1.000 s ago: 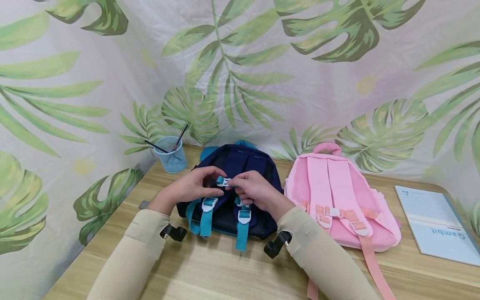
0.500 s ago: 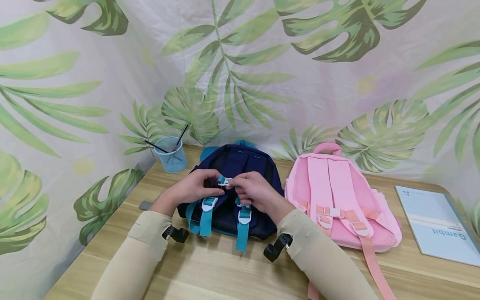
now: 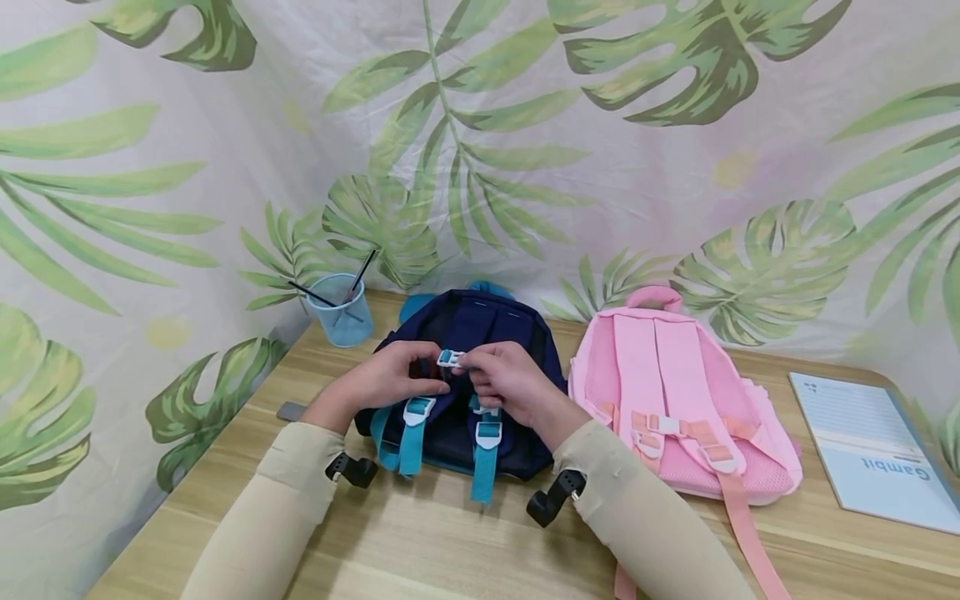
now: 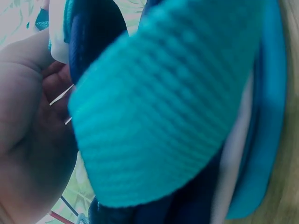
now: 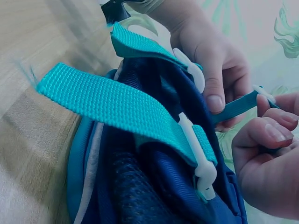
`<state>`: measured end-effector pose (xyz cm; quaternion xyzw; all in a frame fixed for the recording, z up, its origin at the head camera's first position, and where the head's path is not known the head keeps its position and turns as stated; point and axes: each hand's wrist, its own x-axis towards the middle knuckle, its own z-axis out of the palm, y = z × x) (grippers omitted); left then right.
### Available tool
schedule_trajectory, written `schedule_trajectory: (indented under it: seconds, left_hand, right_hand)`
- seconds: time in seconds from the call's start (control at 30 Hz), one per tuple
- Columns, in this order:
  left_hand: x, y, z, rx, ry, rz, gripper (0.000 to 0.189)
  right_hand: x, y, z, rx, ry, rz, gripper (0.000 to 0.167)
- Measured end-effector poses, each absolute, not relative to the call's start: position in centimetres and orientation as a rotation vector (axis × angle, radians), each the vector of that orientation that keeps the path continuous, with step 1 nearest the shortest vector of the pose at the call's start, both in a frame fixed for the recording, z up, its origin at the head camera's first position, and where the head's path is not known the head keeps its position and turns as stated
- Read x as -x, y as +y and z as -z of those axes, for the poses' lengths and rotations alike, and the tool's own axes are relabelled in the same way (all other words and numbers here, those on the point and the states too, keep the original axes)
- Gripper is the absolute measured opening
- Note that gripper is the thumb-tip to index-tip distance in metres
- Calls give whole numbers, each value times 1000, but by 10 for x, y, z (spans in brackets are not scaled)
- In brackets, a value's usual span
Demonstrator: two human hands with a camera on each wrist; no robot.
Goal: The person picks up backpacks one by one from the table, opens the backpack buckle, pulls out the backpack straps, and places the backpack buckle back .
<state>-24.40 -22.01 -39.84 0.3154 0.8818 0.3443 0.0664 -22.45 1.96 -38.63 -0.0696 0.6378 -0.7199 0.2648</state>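
Observation:
A navy backpack [image 3: 480,321] with teal webbing lies on the table, its shoulder straps facing up. Above it, my right hand [image 3: 517,379] pinches the right end of a small white buckle [image 3: 449,358] between thumb and fingers. My left hand [image 3: 393,375] is at the buckle's left side, fingers curled, thumb below. In the right wrist view, the teal chest strap [image 5: 237,106] runs from between the left thumb and fingers to the buckle. Two teal strap ends [image 3: 483,475] hang toward the front through white adjusters [image 3: 489,431]. In the left wrist view a teal strap hides much of the work.
Right of the navy backpack lies a pink backpack [image 3: 637,350] with its chest buckle joined. A blue mesh pen cup [image 3: 345,321] with pens stands back left. A notebook [image 3: 873,450] lies at far right, a small grey object [image 3: 290,411] by the left forearm.
The white buckle has risen slightly and turned more level between the hands. The left wrist has shifted a little to the right; the right hand has barely moved.

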Motion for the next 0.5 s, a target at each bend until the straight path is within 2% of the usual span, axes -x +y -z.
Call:
schedule_trajectory:
  seconds: [0.5]
  left_hand:
    - [240, -222, 396, -908, 2673, -1013, 17]
  right_hand:
    - [218, 19, 383, 204, 1716, 1968, 29]
